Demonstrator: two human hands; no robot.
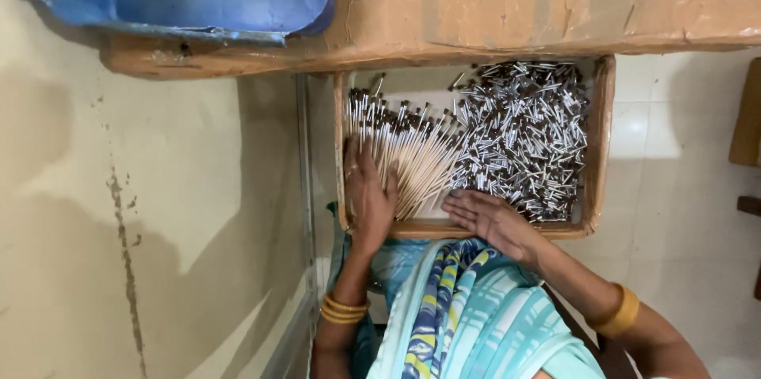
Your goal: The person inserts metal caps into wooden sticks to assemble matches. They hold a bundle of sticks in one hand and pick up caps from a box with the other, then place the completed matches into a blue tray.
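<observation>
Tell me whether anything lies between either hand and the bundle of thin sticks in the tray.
Nothing visible does. The left hand already rests flat on the fanned sticks at the tray's left side. The right hand lies at the near rim, its fingertips beside the stick ends and the heap of short metal pieces.

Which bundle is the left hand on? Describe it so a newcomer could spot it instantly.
Find the shallow wooden tray under the brown ledge. In its left half lies a fanned bundle of thin pale sticks with dark tips, the left hand flat on it. Unlike the jumbled heap of short silvery pieces beside it, these are long, tan and roughly aligned.
</observation>
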